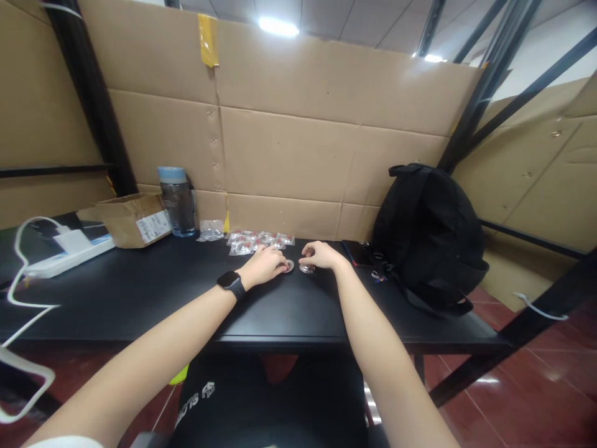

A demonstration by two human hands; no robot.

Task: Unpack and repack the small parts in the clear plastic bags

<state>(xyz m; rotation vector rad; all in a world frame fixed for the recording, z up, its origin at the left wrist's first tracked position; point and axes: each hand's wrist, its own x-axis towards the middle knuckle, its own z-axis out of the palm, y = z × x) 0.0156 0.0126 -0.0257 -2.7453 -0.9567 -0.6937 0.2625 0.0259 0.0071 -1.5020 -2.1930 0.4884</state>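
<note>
My left hand [265,266], with a dark watch [231,282] on its wrist, is low over the black table. Its thumb and fingers close on the edge of a small round silver disc [290,266]. Just to the right, my right hand [321,254] bends down with its fingers on another small round shiny metal piece [306,269], which sits on the table. The two pieces are apart. Behind my left hand lie several clear plastic packets [242,247] with red marks and round things inside. The exact kind of the round pieces is too small to make out.
An opened cardboard box [133,221], a blue-lidded bottle [177,202], a clear plastic bag [211,230] and a white power strip [69,256] stand left. A black backpack [426,230] and a dark flat object [357,253] are right. Cardboard panels [289,162] wall the back.
</note>
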